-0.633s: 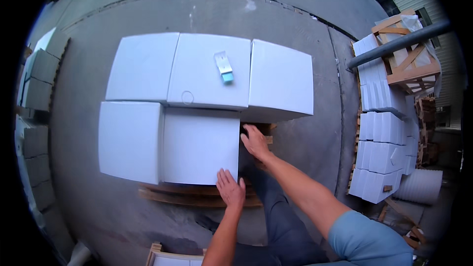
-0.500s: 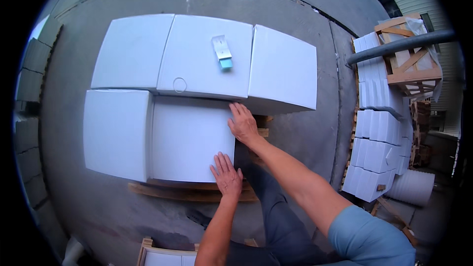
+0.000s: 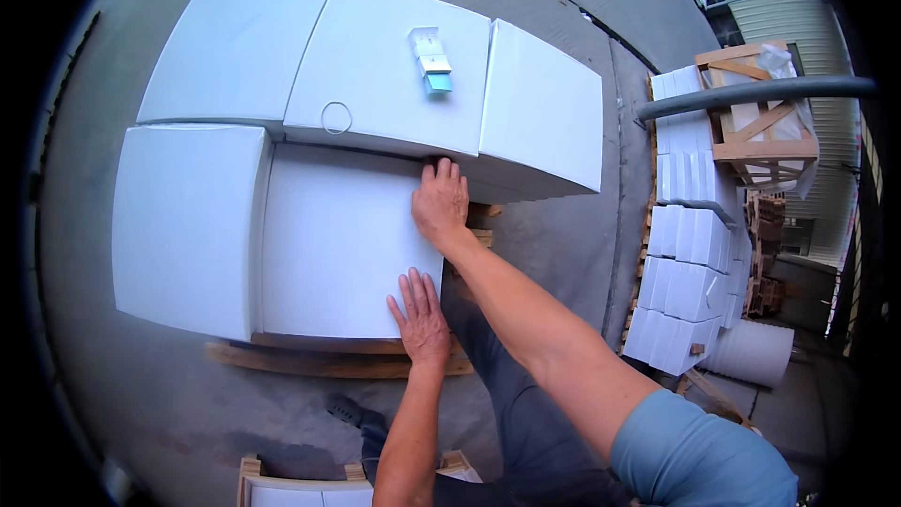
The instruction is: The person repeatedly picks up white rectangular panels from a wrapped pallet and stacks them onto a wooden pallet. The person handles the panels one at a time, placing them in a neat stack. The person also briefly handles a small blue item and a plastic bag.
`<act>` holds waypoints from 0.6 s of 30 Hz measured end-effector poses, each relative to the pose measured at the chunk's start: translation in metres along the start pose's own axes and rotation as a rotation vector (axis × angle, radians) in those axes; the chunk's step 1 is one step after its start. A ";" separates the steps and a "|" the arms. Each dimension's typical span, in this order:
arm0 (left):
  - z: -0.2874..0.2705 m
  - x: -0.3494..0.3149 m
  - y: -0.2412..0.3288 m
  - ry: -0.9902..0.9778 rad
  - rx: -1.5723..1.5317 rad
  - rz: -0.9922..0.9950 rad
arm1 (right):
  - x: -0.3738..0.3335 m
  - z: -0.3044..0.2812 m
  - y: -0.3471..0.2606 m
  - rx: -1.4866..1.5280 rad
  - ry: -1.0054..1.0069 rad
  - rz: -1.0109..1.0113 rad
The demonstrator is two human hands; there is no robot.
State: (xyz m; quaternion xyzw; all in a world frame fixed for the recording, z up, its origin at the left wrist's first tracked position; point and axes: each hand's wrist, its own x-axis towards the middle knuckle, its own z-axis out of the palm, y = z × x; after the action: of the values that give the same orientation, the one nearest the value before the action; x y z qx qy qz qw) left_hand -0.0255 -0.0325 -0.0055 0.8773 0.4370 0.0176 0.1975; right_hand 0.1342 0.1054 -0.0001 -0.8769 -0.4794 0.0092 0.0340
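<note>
A low white carton (image 3: 333,235) lies in front of me, its top below those of its neighbours. My left hand (image 3: 424,324) rests flat on its near right corner, fingers stretched out. At the far right corner, my right hand (image 3: 441,199) hooks bent fingers over the carton's far edge. Those fingertips dip into the dark gap and are partly hidden. Beyond it stands a taller white carton (image 3: 385,56) bearing a small white-and-teal packet (image 3: 431,63) and a thin pale ring (image 3: 323,116).
Taller white cartons flank these at the left (image 3: 183,225), far left (image 3: 239,47) and far right (image 3: 544,108). A wooden pallet (image 3: 310,358) shows underneath. Stacked white boxes (image 3: 680,286), a wooden crate (image 3: 765,152) and a dark pipe (image 3: 751,97) are at the right.
My right hand has slid to the carton's far edge, its fingers now bent into the gap. My left hand stays flat at the near corner. The view has shifted.
</note>
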 end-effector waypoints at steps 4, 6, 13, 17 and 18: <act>-0.007 -0.006 -0.005 -0.016 -0.015 0.056 | -0.002 0.008 0.015 -0.068 0.009 -0.005; -0.011 -0.016 -0.010 -0.044 -0.052 0.081 | -0.008 0.004 0.023 -0.041 -0.023 0.022; -0.016 -0.085 -0.033 -0.086 -0.066 0.147 | -0.060 -0.013 0.042 -0.051 -0.176 0.073; -0.048 -0.116 -0.042 0.082 -0.370 -0.189 | -0.038 -0.017 0.046 -0.017 -0.436 0.090; -0.048 -0.127 -0.046 0.156 -0.438 -0.364 | -0.029 -0.009 0.048 0.078 -0.473 0.137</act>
State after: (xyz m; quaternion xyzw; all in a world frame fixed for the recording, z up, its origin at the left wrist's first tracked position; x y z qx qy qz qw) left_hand -0.1490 -0.0897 0.0404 0.7170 0.5868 0.1433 0.3478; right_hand 0.1592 0.0545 0.0047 -0.8789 -0.4126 0.2351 -0.0458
